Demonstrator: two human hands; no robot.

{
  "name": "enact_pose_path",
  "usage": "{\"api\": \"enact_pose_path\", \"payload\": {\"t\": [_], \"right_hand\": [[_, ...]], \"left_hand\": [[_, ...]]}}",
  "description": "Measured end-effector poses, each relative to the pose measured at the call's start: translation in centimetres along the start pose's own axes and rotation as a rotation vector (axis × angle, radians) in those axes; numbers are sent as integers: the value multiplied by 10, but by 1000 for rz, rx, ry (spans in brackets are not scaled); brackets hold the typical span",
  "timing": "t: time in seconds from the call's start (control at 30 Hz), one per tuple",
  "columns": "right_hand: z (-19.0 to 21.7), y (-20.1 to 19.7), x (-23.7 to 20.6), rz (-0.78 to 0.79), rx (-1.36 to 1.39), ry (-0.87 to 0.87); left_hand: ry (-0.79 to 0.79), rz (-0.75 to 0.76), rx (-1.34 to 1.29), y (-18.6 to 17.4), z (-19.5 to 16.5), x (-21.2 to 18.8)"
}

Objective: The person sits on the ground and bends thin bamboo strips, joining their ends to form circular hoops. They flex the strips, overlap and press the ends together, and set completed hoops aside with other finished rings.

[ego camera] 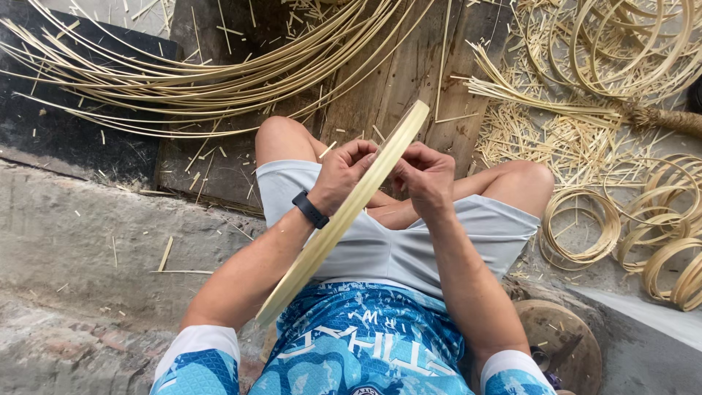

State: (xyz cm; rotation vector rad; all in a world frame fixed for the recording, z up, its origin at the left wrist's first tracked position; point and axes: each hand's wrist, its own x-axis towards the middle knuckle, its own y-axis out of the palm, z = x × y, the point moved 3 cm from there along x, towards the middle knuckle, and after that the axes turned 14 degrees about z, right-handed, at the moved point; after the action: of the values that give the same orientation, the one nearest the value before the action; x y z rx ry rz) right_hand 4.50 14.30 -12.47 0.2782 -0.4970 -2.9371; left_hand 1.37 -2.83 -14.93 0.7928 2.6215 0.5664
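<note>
I sit cross-legged in grey shorts and a blue patterned shirt. A pale bamboo hoop (329, 234), seen edge-on, runs diagonally from my lap up past my knees. My left hand (342, 175), with a black band on its wrist, grips the hoop's band from the left side. My right hand (425, 178) pinches the same band from the right, directly opposite the left. Fingertips of both hands meet on the strip near its upper part. What the fingers do at the contact point is hidden.
A long bundle of bent bamboo strips (183, 73) lies across dark wooden boards (409, 80) ahead. Coiled bamboo rings (581, 227) and loose splinters (556, 139) lie at the right. A round wooden block (563, 340) sits by my right hip. A concrete ledge (80, 249) is at left.
</note>
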Motion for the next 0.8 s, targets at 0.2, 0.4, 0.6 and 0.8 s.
{"api": "enact_pose_path", "payload": {"t": [0.2,0.4,0.6,0.8], "right_hand": [[17,11,-11,-207,-453,-287],[19,9,-7,-56,-299,-114],[20,-1,-3,6,-61,83],[13,-7,0,89,-755,204]], "left_hand": [[-28,2,-160,12,9,-3],[-120,-173,-155,18,7,3],[-88,-236,-137,21,11,1],[-78,-225,35,16,21,3]]}}
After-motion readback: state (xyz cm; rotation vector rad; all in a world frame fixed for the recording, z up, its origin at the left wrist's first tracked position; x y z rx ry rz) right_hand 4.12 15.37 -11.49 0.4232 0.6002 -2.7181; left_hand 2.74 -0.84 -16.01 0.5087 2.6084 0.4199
